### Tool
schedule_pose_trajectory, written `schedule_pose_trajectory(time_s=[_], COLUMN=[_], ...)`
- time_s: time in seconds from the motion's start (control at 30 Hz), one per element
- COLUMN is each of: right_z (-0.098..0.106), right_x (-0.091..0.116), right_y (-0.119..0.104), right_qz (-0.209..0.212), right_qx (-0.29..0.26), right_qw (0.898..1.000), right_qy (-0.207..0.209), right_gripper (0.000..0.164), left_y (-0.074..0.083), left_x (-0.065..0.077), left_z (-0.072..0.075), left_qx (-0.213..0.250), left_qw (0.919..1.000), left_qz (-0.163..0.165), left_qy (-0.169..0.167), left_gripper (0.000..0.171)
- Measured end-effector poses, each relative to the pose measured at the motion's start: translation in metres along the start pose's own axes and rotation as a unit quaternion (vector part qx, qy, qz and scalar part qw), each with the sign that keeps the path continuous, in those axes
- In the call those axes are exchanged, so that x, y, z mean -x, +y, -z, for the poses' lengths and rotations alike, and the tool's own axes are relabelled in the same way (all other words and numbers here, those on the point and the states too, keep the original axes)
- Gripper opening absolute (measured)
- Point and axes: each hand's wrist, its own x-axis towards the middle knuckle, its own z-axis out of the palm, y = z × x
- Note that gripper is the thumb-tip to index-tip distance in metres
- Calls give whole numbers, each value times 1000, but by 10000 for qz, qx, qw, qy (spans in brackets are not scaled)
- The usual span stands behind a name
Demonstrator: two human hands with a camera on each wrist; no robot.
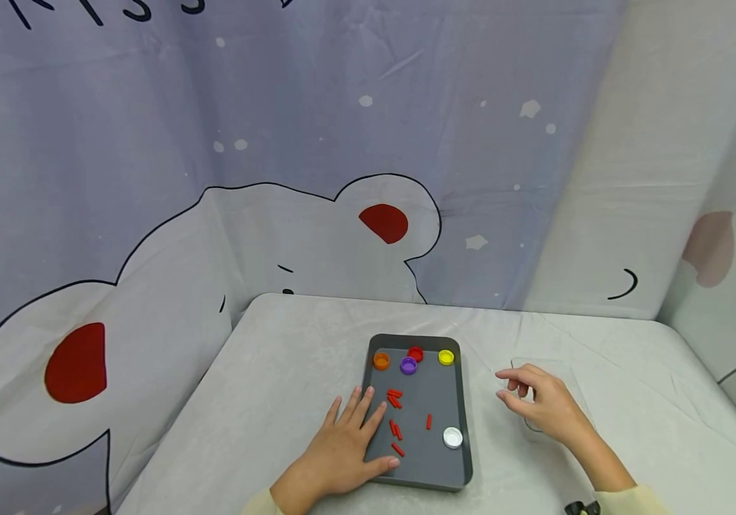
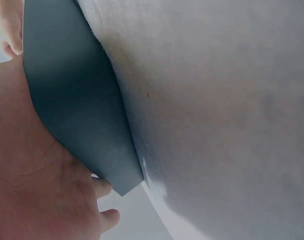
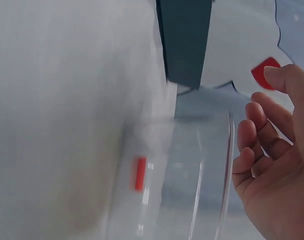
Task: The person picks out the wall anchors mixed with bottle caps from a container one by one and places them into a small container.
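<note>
My left hand rests with spread fingers over the left edge of a dark grey tray. Several short red sticks lie in the tray, a lone one right of the others. My right hand hovers over a clear plastic box to the tray's right. Its thumb and forefinger stand apart, the other fingers loosely bent, and I see nothing between them. Through the box wall a red stick shows in the right wrist view. The left wrist view shows the hand beside the tray's side.
Round caps sit in the tray: orange, purple, red and yellow at the far end, white near the right edge. A white cloth covers the table. Behind it hangs a printed curtain.
</note>
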Motion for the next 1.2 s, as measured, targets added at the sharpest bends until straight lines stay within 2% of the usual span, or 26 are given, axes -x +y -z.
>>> schedule_pose_trajectory(time_s=[0.47, 0.73, 1.07, 1.2], right_z=[-34, -55, -65, -68], right_x=[-4, -6, -7, -6], right_y=[-24, -32, -41, -43], right_qz=[-116, 187, 156, 351], right_qx=[-512, -663, -778, -800], right_qw=[9980, 9964, 9933, 9920], right_qy=[-343, -487, -843, -907], right_gripper=[26, 24, 26, 26], left_y=[-1, 0, 0, -1], left_x=[0, 0, 0, 0], left_z=[-1, 0, -1, -6], left_qx=[38, -16, -74, -101], left_qw=[10000, 10000, 9999, 9996], left_qz=[-37, 6, 30, -22], left_qy=[29, 64, 110, 249], left_gripper=[92, 92, 91, 91])
